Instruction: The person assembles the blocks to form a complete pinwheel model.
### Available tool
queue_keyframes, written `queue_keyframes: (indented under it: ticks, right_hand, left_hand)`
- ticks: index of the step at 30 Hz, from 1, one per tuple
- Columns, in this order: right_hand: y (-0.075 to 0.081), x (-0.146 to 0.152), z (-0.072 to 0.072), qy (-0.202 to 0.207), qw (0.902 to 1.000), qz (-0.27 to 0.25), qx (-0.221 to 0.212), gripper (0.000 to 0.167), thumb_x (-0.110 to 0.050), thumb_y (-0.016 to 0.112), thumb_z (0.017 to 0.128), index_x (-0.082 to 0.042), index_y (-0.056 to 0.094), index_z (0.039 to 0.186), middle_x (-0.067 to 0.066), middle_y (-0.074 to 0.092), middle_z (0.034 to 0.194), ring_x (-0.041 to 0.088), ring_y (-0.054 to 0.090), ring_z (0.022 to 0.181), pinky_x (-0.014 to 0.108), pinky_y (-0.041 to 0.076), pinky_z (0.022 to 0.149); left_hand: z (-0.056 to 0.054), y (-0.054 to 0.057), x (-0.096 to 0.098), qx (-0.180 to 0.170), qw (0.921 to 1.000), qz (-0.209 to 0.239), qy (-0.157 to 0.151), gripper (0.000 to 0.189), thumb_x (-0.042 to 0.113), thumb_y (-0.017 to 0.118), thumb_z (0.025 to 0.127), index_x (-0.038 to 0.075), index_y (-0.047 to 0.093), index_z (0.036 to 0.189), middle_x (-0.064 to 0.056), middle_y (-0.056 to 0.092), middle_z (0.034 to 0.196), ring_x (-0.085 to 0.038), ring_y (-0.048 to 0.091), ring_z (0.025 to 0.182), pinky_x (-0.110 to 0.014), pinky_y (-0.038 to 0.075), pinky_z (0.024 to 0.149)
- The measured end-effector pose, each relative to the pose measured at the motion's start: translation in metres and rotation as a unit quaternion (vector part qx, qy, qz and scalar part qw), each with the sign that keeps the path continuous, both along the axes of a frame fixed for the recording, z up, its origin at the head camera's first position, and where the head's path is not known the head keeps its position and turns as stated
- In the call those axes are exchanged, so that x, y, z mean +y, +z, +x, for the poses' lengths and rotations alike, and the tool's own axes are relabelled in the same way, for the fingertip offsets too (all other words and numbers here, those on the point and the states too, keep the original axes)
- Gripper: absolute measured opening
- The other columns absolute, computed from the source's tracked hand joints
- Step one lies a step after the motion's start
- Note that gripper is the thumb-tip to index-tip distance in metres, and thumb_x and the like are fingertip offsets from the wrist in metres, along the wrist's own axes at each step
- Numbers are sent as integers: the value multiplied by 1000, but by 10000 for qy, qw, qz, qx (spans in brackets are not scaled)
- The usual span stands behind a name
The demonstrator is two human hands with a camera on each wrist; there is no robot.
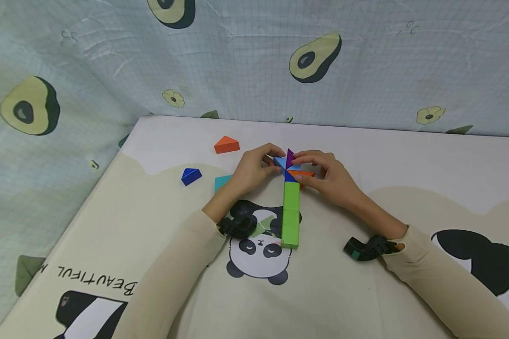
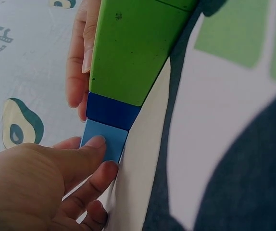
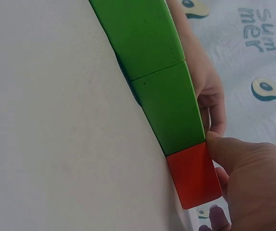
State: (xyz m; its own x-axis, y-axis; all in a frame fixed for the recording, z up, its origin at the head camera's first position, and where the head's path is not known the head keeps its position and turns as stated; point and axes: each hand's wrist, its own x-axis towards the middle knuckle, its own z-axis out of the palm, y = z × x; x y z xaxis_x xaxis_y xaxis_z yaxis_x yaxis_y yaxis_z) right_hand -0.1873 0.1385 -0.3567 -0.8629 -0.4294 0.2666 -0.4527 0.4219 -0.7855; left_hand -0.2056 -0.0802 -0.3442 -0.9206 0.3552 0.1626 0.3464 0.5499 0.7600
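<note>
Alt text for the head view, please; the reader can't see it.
A person's left hand and right hand hold a pinwheel of coloured wedges at the far end of two green blocks on a panda-print cloth. An orange block, a dark blue block and a partly hidden teal block lie to the left.

The green blocks (image 1: 291, 195) are coated in smooth, paint-like colour, flecked with specks; the held orange block (image 3: 194, 175) is smoothly finished; the tabletop (image 1: 326, 292) is covered with matt cloth; the backdrop (image 1: 237, 66) is formed of creased cloth; the sleeves (image 1: 445, 282) are made of matt fabric; the wrist mounts (image 1: 369, 248) are cased in plastic-looking material.
</note>
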Motion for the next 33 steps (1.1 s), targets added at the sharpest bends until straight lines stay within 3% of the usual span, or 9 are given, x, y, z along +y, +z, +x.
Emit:
queue_keyframes:
  ticks: [10,33]
  right_hand:
    - [0,1,0,-9,10000,14,-5,33,-22,71,88,-18,66,120,-4,54,132,22,42,110,38,35,76]
    - [0,0,0,25,10000,35,86,32,-21,71,88,-17,66,119,-4,54,133,19,43,101,32,34,71]
  left_hand:
    - [-2,-6,0,87,9999,149,-16,31,5,72,85,8,63,115,-5,65,107,-17,59,85,-28,45,79]
    - [0,-8,1,121,9998,182,-5,36,6,74,84,8,62,118,-4,64,108,-16,58,83,-28,44,75]
